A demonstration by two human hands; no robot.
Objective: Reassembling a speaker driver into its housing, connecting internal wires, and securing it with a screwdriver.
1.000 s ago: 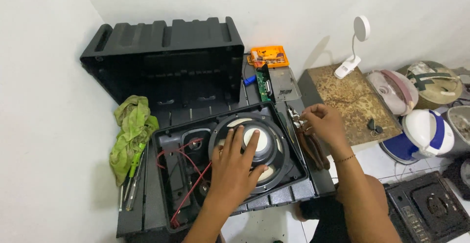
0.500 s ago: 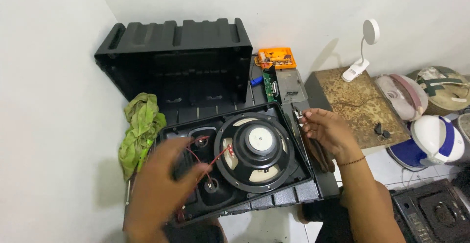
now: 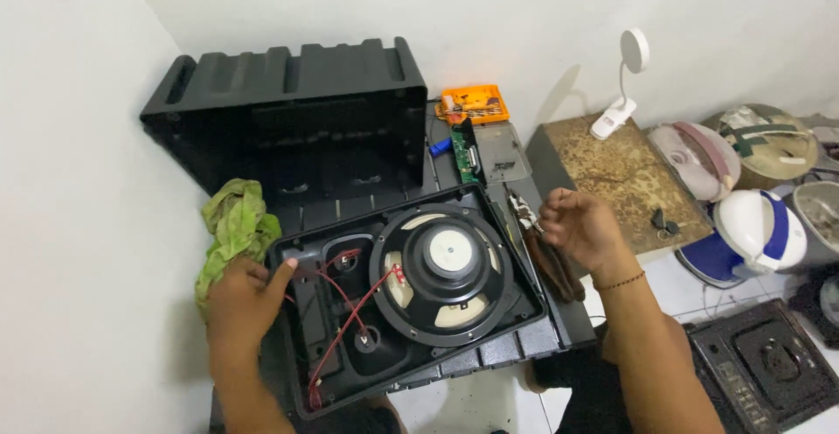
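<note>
My left hand [image 3: 240, 298] rests on the left edge of the black speaker panel [image 3: 406, 298], fingers loosely bent over the rim near the red wires [image 3: 345, 312], clenching nothing. The panel lies tilted on the black base, just beside the green cloth [image 3: 232, 229] and close to the white wall, so there is little room on that side. My right hand [image 3: 581, 224] hovers at the panel's right edge, its grip pinching a small metal part [image 3: 527, 216] above the pliers [image 3: 551, 263]. The open cabinet shell [image 3: 288, 111] stands behind. Half a second ago my left hand was lower; it has now come up to the rim.
</note>
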